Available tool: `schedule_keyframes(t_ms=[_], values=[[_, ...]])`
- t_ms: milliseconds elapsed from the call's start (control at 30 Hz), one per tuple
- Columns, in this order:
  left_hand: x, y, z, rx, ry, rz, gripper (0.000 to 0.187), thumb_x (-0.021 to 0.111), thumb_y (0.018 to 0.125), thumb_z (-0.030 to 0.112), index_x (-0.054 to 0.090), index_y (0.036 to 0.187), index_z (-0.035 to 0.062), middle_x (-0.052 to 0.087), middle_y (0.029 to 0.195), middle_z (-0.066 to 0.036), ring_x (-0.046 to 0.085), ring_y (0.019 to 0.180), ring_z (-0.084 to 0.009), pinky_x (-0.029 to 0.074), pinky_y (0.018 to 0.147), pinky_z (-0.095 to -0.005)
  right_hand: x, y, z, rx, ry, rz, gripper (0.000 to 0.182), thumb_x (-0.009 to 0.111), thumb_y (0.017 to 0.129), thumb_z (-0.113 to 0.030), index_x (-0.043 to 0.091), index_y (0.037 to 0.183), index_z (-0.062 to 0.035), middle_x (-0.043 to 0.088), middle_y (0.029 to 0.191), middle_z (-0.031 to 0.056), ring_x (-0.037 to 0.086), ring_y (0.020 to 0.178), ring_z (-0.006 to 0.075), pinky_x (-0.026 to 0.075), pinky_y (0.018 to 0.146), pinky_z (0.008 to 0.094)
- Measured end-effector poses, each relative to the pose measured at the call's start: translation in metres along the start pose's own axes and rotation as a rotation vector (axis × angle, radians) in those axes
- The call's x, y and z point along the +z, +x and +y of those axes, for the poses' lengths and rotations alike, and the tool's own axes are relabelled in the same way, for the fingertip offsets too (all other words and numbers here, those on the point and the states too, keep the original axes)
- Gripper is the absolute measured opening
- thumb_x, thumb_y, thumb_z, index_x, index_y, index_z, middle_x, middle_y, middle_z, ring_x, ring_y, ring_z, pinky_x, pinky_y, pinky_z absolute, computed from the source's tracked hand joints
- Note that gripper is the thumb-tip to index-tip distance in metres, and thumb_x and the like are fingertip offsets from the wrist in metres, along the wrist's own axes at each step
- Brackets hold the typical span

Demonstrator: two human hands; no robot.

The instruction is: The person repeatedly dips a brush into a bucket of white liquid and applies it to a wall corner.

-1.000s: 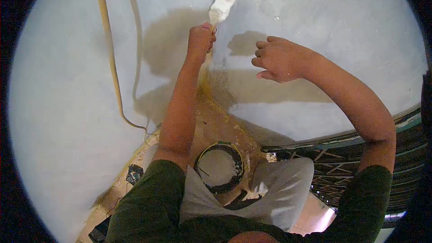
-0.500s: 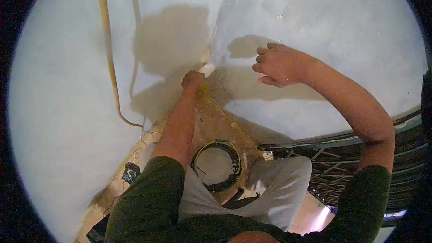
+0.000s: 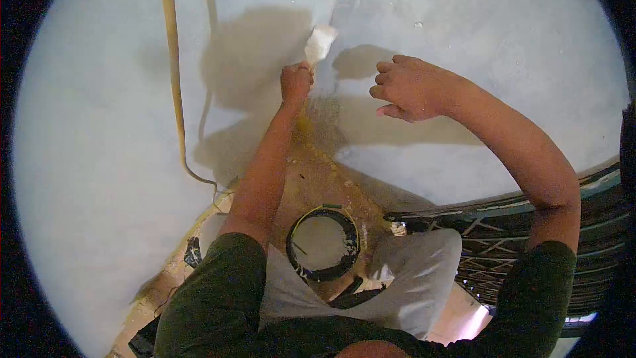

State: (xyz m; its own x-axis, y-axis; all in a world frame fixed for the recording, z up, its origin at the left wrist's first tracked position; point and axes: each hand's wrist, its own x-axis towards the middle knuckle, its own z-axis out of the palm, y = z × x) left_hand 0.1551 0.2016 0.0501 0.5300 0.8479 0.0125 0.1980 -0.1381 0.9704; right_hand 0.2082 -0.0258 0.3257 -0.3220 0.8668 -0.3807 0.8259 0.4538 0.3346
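Note:
My left hand (image 3: 296, 84) is wrapped round the handle of a brush-like tool (image 3: 320, 42), whose pale, whitish head points up against the wall corner. Off to the right, my right hand (image 3: 409, 89) hangs in front of the right wall, its fingers loosely curled and apart, with nothing seen in them. Below, between my knees, a round black bucket (image 3: 324, 244) holds a greyish-white substance, with a thin stick-like thing in it.
A yellowish cable (image 3: 175, 73) hangs down the left wall (image 3: 93, 132). At the lower right lies a dark metal lattice (image 3: 490, 252). Black objects (image 3: 144, 339) lie on the floor at the lower left. Both hands cast shadows on the walls.
My left hand has moved up along the corner with the tool, and the tool's pale head now shows fully. My right hand has shifted very slightly.

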Motion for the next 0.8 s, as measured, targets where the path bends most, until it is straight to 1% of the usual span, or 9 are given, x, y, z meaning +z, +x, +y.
schedule_keyframes(t_ms=[33, 67, 167, 233, 333, 400, 600, 700, 800], values=[[-0.007, -0.006, 0.016, -0.137, -0.463, -0.187, 0.029, 0.054, 0.078, 0.025, 0.066, 0.073, -0.0014, 0.065, 0.068, -0.02, 0.066, 0.067, -0.036, 0.052, 0.061, -0.0468, 0.001, 0.0, 0.0, 0.001, 0.01, 0.009, 0.029, 0.055, 0.086, -0.034, 0.059, 0.083, -0.0049, 0.059, 0.079, 0.0101, 0.054, 0.09, 0.0276, 0.044, 0.081, 0.0412], [-0.009, -0.012, 0.025, -0.136, -0.46, -0.187, 0.029, 0.054, 0.078, 0.025, 0.066, 0.073, -0.0014, 0.065, 0.068, -0.02, 0.066, 0.067, -0.036, 0.052, 0.061, -0.0468, 0.002, 0.0, -0.001, 0.003, 0.012, 0.013, 0.029, 0.055, 0.086, -0.034, 0.059, 0.083, -0.0049, 0.059, 0.079, 0.0101, 0.054, 0.09, 0.0276, 0.044, 0.081, 0.0412], [0.003, -0.013, 0.006, -0.055, -0.189, 0.0, 0.029, 0.05, 0.08, 0.022, 0.063, 0.069, -0.0024, 0.063, 0.06, -0.016, 0.065, 0.06, -0.0341, 0.051, 0.057, -0.0473, 0.007, 0.0, -0.005, 0.006, 0.015, 0.0, 0.029, 0.056, 0.086, -0.033, 0.059, 0.083, -0.0047, 0.059, 0.079, 0.0103, 0.054, 0.09, 0.028, 0.044, 0.081, 0.0417], [0.032, 0.017, -0.075, 0.183, 0.475, -0.109, 0.029, 0.049, 0.082, 0.022, 0.063, 0.069, -0.0007, 0.064, 0.06, -0.012, 0.065, 0.061, -0.0359, 0.051, 0.059, -0.0466, 0.008, -0.003, -0.006, 0.006, 0.042, -0.061, 0.029, 0.054, 0.087, -0.034, 0.058, 0.083, -0.0048, 0.059, 0.079, 0.0105, 0.054, 0.09, 0.0283, 0.044, 0.081, 0.0419], [0.05, -0.006, -0.125, 0.0, 0.459, -0.276, 0.031, 0.053, 0.08, 0.028, 0.067, 0.075, 0.002, 0.068, 0.077, -0.015, 0.066, 0.077, -0.0376, 0.052, 0.069, -0.046, 0.012, -0.007, -0.005, 0.0, 0.018, -0.09, 0.03, 0.054, 0.087, -0.034, 0.058, 0.082, -0.005, 0.058, 0.079, 0.0105, 0.054, 0.09, 0.0281, 0.044, 0.08, 0.0419], [0.063, 0.03, -0.221, -0.154, 0.583, 0.058, 0.032, 0.052, 0.078, 0.03, 0.064, 0.079, 0.0001, 0.064, 0.082, -0.023, 0.063, 0.078, -0.033, 0.05, 0.07, -0.0443, 0.015, -0.008, -0.002, -0.008, 0.015, -0.095, 0.03, 0.054, 0.087, -0.034, 0.059, 0.082, -0.005, 0.058, 0.079, 0.0105, 0.054, 0.089, 0.0281, 0.044, 0.08, 0.0418], [0.041, -0.022, -0.071, -0.149, 0.506, -0.329, 0.033, 0.059, 0.07, 0.033, 0.068, 0.086, 0.0058, 0.066, 0.095, -0.021, 0.064, 0.093, -0.0325, 0.05, 0.082, -0.0408, 0.014, -0.007, -0.002, -0.001, 0.016, -0.086, 0.029, 0.053, 0.088, -0.033, 0.059, 0.083, -0.005, 0.058, 0.079, 0.0103, 0.054, 0.089, 0.0278, 0.044, 0.08, 0.0414], [0.025, -0.004, -0.021, 0.279, 0.859, -0.456, 0.03, 0.057, 0.069, 0.027, 0.067, 0.081, 0.001, 0.066, 0.093, -0.022, 0.064, 0.092, -0.0339, 0.049, 0.08, -0.0404, 0.015, -0.009, -0.002, 0.007, 0.011, -0.069, 0.029, 0.053, 0.088, -0.033, 0.059, 0.084, -0.005, 0.058, 0.079, 0.0101, 0.053, 0.089, 0.0276, 0.044, 0.079, 0.0412], [0.01, 0.017, -0.027, 0.214, 0.612, -0.248, 0.03, 0.054, 0.078, 0.026, 0.064, 0.073, -0.0019, 0.065, 0.075, -0.017, 0.064, 0.064, -0.0278, 0.049, 0.058, -0.0388, 0.012, -0.012, -0.004, 0.015, 0.026, -0.043, 0.029, 0.053, 0.088, -0.033, 0.059, 0.084, -0.0049, 0.058, 0.079, 0.0102, 0.053, 0.09, 0.0275, 0.043, 0.079, 0.0412]])
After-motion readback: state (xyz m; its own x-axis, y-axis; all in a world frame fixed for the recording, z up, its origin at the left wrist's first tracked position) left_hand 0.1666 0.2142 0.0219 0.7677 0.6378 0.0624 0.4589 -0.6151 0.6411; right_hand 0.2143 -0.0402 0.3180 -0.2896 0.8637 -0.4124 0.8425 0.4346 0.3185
